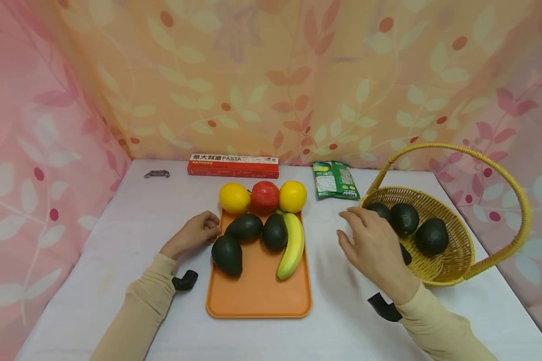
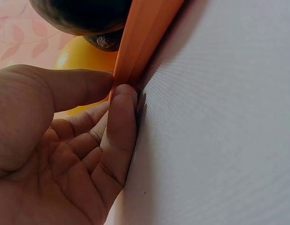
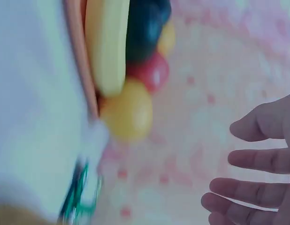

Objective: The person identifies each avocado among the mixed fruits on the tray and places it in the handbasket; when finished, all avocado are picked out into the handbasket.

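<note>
My left hand pinches the left edge of an orange tray; the left wrist view has thumb and fingertips at its rim. Three dark avocados and a yellow-green banana lie on the tray. Along its far end sit a red apple and two round yellow fruits. Over the near left side of a yellow wicker basket hovers my right hand, fingers spread with nothing in them. Several avocados are inside the basket, some partly hidden by that hand.
At the back stands a red and white pasta box. A green packet lies between it and the basket, whose tall handle arches up on the right. A small dark object lies at the far left. Patterned curtains border the table.
</note>
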Motion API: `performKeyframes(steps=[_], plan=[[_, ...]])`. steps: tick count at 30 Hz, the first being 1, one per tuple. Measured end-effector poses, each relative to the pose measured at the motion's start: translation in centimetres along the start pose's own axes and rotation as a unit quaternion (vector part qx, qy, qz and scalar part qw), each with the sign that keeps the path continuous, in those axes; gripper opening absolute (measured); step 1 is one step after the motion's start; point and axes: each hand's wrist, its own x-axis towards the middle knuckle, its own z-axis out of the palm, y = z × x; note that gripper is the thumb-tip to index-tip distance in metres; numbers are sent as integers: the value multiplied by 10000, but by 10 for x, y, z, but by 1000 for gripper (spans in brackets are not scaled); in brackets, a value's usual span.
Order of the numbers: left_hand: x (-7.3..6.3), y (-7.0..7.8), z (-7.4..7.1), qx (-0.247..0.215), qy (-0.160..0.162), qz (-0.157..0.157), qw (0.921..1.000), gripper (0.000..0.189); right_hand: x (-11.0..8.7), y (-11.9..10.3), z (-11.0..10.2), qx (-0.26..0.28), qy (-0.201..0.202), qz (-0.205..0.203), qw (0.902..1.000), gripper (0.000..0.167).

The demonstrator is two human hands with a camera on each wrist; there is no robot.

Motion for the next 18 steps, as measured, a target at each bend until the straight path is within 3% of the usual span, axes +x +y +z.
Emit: performKeyframes(steps=[4, 8, 18], plan=[[0, -1, 0, 19, 0, 9, 10000, 26, 11, -33, 25, -101, -413, -437, 9981, 42], [0, -1, 1, 3, 20, 49, 10000, 25, 22, -55, 49, -117, -1000, -597, 9931, 53], [1, -2, 1, 37, 39, 34, 10000, 25, 40, -77, 82, 51, -1981, -808, 9768, 64]])
